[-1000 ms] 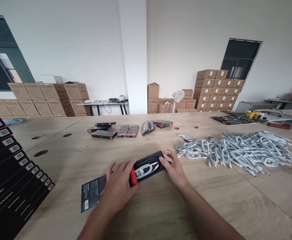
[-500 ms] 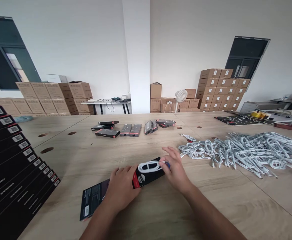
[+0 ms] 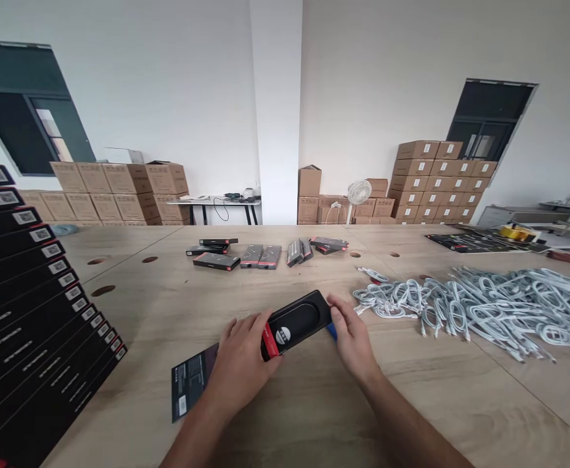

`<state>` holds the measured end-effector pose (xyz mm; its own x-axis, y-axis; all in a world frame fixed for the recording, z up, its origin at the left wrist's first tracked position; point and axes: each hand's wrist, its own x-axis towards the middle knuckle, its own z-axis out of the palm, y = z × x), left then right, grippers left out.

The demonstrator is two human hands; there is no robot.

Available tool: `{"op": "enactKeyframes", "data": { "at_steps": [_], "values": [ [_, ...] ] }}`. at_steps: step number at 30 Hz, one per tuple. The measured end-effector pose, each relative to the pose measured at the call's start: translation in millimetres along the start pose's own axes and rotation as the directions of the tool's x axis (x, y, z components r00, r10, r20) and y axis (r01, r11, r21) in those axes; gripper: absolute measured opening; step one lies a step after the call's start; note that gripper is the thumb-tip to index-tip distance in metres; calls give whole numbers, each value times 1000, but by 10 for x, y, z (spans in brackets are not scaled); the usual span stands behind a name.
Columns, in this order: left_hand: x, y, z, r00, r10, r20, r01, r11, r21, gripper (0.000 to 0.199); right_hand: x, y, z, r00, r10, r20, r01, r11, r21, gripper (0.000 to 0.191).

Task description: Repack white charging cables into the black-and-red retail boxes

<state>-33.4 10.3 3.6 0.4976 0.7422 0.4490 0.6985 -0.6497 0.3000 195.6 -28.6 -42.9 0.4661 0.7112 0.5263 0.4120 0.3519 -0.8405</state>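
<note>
A black tray (image 3: 298, 314) with an oval recess, a red band and a round pale label lies tilted between my hands. Its recess shows no cable. My left hand (image 3: 246, 348) is wrapped round the tray's left end at the red band. The fingers of my right hand (image 3: 350, 331) are closed at its right end, and a blue item (image 3: 332, 330) shows partly beneath them; its shape is mostly hidden. A printed dark sleeve or card (image 3: 190, 385) lies on the table, partly covered by my left hand.
Black boxes (image 3: 26, 318) are stacked high at the left. Several small boxes (image 3: 216, 261) lie across the table's middle. Coiled white cables (image 3: 489, 302) form a heap at the right. Dark printed sheets (image 3: 460, 242) lie at the back right. Round holes pierce the tabletop.
The coiled white cable that lay over the tray is no longer visible. The tray's right end is raised, and my right hand has moved onto that end. The view has shifted slightly.
</note>
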Motion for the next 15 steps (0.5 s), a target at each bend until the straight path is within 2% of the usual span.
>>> {"op": "enactKeyframes", "data": {
  "at_steps": [4, 6, 10, 15],
  "values": [
    [-21, 18, -16, 997, 67, -36, -69, 995, -67, 74, -155, -155, 132, 983, -46, 175, 22, 991, 133, 32],
    [-35, 43, -39, 992, 109, -62, -115, 987, -116, 78, -207, -234, 162, 962, -54, 268, -13, 970, 242, 30],
    [-56, 126, -149, 982, 175, -74, -186, 964, -190, 85, -242, -359, 200, 931, 39, 364, -224, 847, 482, 34],
    [-80, 223, -293, 963, 270, -13, -267, 946, -185, 73, -238, -459, 194, 854, 121, 505, -448, 663, 599, 32]
  ]
}}
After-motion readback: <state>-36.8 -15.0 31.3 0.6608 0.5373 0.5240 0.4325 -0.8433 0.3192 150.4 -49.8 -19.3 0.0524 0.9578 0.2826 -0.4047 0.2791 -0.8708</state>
